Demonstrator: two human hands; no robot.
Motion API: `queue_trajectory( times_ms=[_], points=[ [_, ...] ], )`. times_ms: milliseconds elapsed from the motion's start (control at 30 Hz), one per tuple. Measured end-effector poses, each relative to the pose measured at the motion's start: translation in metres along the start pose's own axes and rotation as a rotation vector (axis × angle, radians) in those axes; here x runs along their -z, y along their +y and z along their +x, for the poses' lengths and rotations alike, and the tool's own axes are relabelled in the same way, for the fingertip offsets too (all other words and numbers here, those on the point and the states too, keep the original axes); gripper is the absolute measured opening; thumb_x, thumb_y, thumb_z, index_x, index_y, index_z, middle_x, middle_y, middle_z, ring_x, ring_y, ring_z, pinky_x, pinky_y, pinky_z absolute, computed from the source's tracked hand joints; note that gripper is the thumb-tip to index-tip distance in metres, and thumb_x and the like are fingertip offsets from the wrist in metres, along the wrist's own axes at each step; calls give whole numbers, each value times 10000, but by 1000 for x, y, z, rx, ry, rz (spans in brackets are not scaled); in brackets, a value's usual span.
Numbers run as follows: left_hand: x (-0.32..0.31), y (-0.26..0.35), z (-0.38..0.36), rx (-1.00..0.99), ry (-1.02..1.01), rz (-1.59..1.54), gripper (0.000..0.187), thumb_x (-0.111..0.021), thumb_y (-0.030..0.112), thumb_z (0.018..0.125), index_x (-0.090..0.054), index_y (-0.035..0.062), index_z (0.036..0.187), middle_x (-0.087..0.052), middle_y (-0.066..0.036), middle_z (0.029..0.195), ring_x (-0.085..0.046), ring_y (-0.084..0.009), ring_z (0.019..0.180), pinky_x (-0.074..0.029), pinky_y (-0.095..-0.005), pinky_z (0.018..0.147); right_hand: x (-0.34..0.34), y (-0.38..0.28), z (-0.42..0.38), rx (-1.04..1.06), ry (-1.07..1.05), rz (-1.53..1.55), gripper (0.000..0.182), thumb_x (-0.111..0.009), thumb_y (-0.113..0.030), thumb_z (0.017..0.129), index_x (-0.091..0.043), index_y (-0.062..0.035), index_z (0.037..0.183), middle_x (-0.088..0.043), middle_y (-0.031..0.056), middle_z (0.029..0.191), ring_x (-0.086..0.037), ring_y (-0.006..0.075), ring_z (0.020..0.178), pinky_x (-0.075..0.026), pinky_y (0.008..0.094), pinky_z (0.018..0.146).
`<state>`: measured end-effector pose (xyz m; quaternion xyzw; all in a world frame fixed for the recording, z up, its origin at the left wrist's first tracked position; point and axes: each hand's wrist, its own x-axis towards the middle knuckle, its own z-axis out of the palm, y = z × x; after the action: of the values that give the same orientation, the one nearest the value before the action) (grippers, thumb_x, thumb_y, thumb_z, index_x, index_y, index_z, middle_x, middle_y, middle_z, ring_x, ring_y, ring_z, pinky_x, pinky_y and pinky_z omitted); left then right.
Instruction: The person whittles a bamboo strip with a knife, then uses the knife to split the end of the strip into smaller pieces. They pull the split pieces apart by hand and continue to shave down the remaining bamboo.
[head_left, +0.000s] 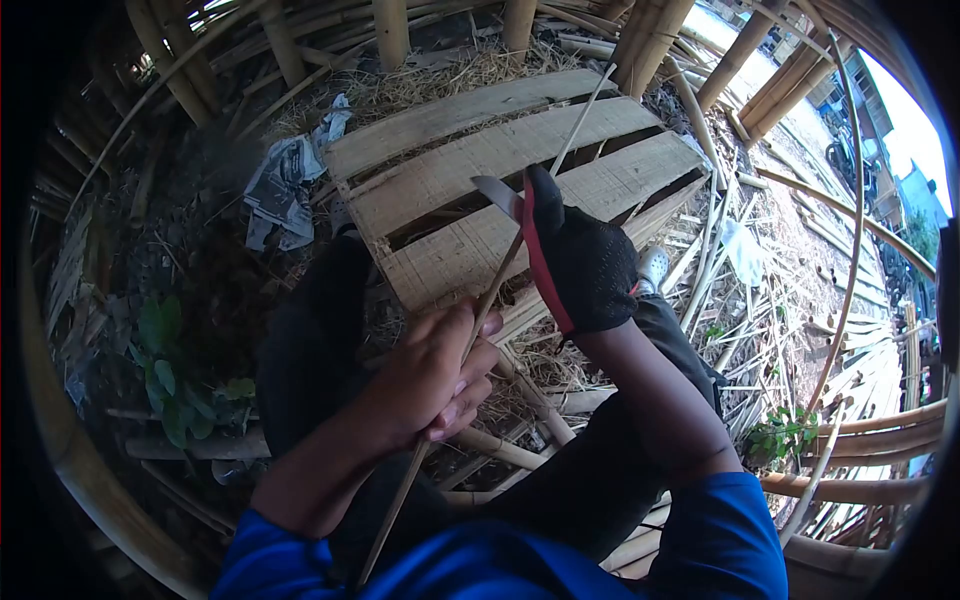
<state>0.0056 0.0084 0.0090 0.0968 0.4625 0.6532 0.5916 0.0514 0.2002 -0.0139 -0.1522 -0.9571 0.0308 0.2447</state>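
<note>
Closing snugly, the bare left hand (435, 365) is holding a slender tan bamboo strip (403, 490), slanting above rough, pale wooden slats (440, 270); a curved metal knife (492, 195), clasped in the black-and-red gloved right hand (590, 265), is seemingly scraping it, calling for steady, shallow pressure.

The long, thin strip (497, 280), tan below and paler towards its upper end, runs slantwise through the closed left hand (450, 370); one end reaches below that hand, the other rises past the right hand (590, 260); the knife (498, 198) shows a short grey blade, bare and tapering, jutting leftward from the right hand beside its thumb; its handle is hidden in the grip.
</note>
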Motion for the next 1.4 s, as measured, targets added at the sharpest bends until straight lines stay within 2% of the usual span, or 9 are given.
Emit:
queue_trajectory(
  times_ms=[233,300,433,567,633,800,933,1033,1400],
  points=[
    [1,-2,3,8,75,23,318,-284,354,1053,-442,86,986,-336,32,550,-308,-61,335,-287,-225,257,9,-9,0,34,-120,-33,455,-461,-346,980,-430,-276,1429,-697,85,795,-687,302,669,-509,423,531],
    [2,-3,3,13,74,25,317,-283,352,1052,-443,86,987,-338,30,550,-309,-62,335,-287,-225,257,6,-5,7,-145,-118,-50,471,-449,-358,981,-391,-353,1448,-697,81,792,-692,300,684,-523,422,561],
    [3,-5,2,12,84,44,315,-280,349,1052,-443,86,992,-344,26,553,-311,-61,333,-286,-224,257,2,-11,-12,113,-73,-76,514,-493,-302,961,-381,-234,1458,-685,77,763,-682,303,649,-507,412,509],
    [4,-4,4,3,59,12,324,-282,358,1052,-447,85,990,-351,28,557,-312,-58,332,-284,-224,256,2,-12,-6,-79,-80,-41,511,-518,-316,945,-414,-317,1446,-681,76,759,-683,303,655,-516,406,523],
    [3,-2,3,24,116,28,333,-282,363,1052,-451,85,983,-351,27,557,-311,-57,329,-280,-225,253,4,-24,-20,126,-92,-61,525,-515,-305,949,-388,-214,1450,-678,89,756,-681,306,650,-510,405,515],
    [4,-2,4,13,82,9,345,-283,374,1052,-457,84,983,-345,29,552,-309,-57,329,-276,-226,251,1,-10,1,-71,-70,-55,453,-527,-301,943,-476,-330,1393,-683,76,750,-686,272,640,-514,395,507],
    [5,-6,5,11,108,21,362,-288,389,1056,-456,76,984,-344,28,552,-307,-61,329,-280,-224,255,2,-16,-13,155,-33,-57,493,-535,-306,941,-438,-270,1423,-676,55,726,-678,266,614,-492,387,478],
    [-5,1,5,-2,167,45,318,-296,350,1056,-431,85,947,-308,42,528,-289,-38,327,-258,-199,259,5,-5,3,-55,-113,-95,507,-492,-339,963,-400,-284,1458,-687,64,755,-686,286,639,-501,398,499],
    [-6,-5,-1,-34,310,518,401,-313,342,1066,-409,69,788,-373,13,505,-370,-69,331,-325,-232,287,11,3,2,62,-246,-137,512,-476,-343,969,-386,-271,1468,-677,91,725,-682,296,625,-506,420,496]
  ],
)
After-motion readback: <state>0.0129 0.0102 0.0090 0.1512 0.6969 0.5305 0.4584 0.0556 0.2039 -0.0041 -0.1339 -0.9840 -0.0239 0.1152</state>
